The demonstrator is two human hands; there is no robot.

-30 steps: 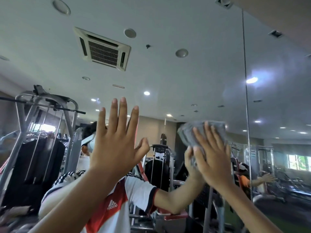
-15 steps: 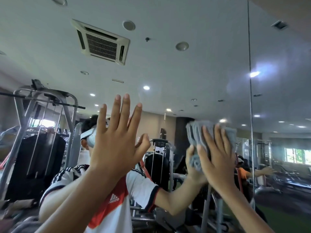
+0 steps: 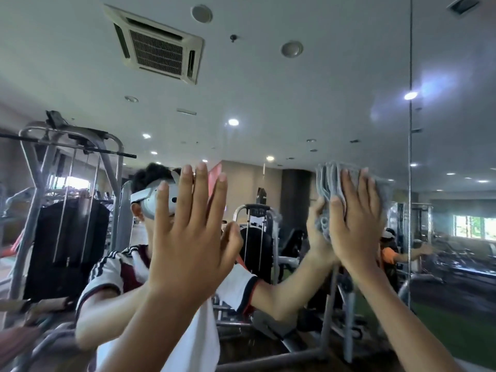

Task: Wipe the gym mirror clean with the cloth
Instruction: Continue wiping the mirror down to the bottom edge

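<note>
The gym mirror (image 3: 281, 108) fills the whole view and reflects the ceiling, gym machines and me. My right hand (image 3: 354, 224) presses a folded grey cloth (image 3: 326, 189) flat against the glass at mid right, fingers straight and spread over it. Only the cloth's left and top edges show around the hand. My left hand (image 3: 188, 237) is raised at the centre left with straight spread fingers, palm toward the glass; whether it touches the mirror I cannot tell.
A vertical seam (image 3: 410, 157) between mirror panels runs down just right of the cloth. The reflection shows a grey cable machine (image 3: 67, 210) at left, a ceiling air vent (image 3: 158, 47) and another person in orange (image 3: 389, 256) at right.
My right hand has slid the cloth a little to the right across the glass. The view has tilted slightly down, and my left hand keeps its raised pose.
</note>
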